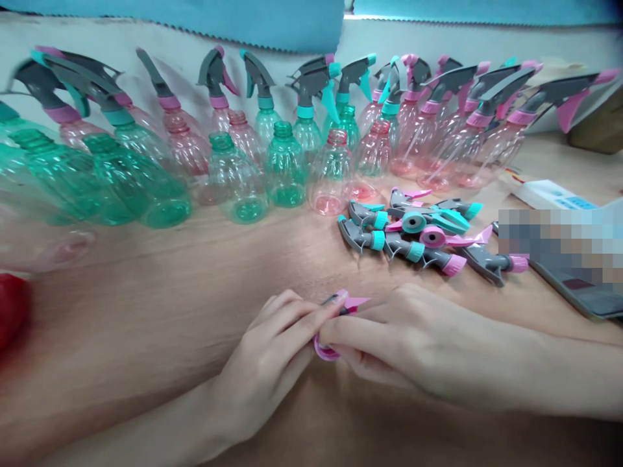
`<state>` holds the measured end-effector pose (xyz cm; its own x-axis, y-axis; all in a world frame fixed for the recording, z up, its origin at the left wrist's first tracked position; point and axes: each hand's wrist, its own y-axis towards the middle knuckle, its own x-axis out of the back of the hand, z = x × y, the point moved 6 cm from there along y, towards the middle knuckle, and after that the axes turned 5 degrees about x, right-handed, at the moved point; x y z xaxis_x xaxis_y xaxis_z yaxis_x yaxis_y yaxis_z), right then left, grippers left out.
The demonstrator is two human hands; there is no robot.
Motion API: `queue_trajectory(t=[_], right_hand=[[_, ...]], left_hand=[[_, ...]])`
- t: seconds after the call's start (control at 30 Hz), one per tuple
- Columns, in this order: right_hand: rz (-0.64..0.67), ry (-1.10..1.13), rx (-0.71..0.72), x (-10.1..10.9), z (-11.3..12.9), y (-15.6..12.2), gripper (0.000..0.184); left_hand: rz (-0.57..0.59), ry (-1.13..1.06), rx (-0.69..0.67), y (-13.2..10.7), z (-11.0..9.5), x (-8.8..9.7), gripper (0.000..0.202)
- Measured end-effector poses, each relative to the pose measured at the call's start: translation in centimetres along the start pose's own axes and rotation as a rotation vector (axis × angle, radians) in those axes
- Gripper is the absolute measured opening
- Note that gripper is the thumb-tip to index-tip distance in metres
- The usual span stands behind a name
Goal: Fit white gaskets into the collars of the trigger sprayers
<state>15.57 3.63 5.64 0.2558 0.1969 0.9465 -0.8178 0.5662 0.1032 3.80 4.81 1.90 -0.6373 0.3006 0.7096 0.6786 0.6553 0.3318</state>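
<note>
Close to me, over the front of the table, both hands are closed on one grey and pink spray trigger head [325, 350]. My left hand [272, 344] grips it from the left, its fingers lying along the top near the pink nozzle. From the right, my right hand [389, 334] pinches it by the pink collar. My fingers cover most of the grey body. Just beyond my right hand lies a pile of loose spray trigger heads [402, 246], grey with pink or turquoise collars.
Open-necked bottles, such as a green bottle [285, 168] and a pink bottle [331, 175], stand in front of assembled spray bottles [304, 123] along the wall. At right lie a phone [579, 285] and a white packet [555, 194]. A red object [12, 308] sits at the left edge.
</note>
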Motion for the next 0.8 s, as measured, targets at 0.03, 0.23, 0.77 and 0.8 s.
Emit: queue_trajectory(t=[0.03, 0.23, 0.77, 0.8], right_hand=[[0.000, -0.005, -0.002, 0.1, -0.1, 0.0, 0.021], [-0.095, 0.011, -0.091, 0.4, 0.6, -0.9, 0.029], [-0.223, 0.407, -0.425, -1.4, -0.1, -2.0, 0.016], [-0.249, 0.396, -0.412, -1.3, 0.0, -2.1, 0.015]], left_hand=[[0.000, 0.002, 0.004, 0.1, 0.0, 0.0, 0.046], [-0.033, 0.049, 0.031, 0.2, -0.2, 0.1, 0.045], [-0.235, 0.260, 0.010, 0.0, -0.7, 1.3, 0.026], [-0.238, 0.257, 0.021, 0.0, -0.7, 1.3, 0.024]])
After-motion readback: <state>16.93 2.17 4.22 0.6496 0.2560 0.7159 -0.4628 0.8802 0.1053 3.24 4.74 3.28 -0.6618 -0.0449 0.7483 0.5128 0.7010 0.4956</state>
